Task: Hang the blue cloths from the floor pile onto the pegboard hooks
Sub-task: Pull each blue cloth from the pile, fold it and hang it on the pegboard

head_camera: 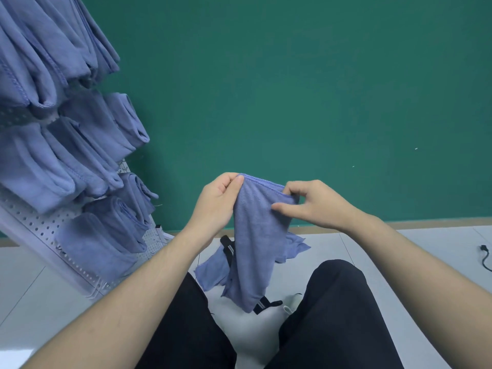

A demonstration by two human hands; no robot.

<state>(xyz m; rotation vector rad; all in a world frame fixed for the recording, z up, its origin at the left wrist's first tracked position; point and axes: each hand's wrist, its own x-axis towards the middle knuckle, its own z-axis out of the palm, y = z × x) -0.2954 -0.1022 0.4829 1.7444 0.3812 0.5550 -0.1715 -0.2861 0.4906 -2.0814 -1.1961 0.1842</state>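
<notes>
A dark green wall (292,89) fills most of the view, with pale floor (399,262) at its foot. At the left, tilted by the wide lens, stands a white pegboard (40,225) already crowded with folded blue cloths (87,145) hanging in rows. The person's dark trouser legs (332,315) rise from the bottom edge, and both bare forearms reach forward between them.

At centre, one blue cloth (253,235) is held up by its stitched top hem. The left hand (215,201) pinches one top corner between thumb and fingers; the right hand (311,203) pinches the other, thumb laid across the fabric. Both grips are closed on the cloth. Its long axis hangs downward from the hands, the lower end loose near the knees. Behind it, a few more blue cloths (213,270) lie on the floor.

The pegboard lies to the left of the held cloth, nearer the left hand, so the coming move probably carries it leftward.
</notes>
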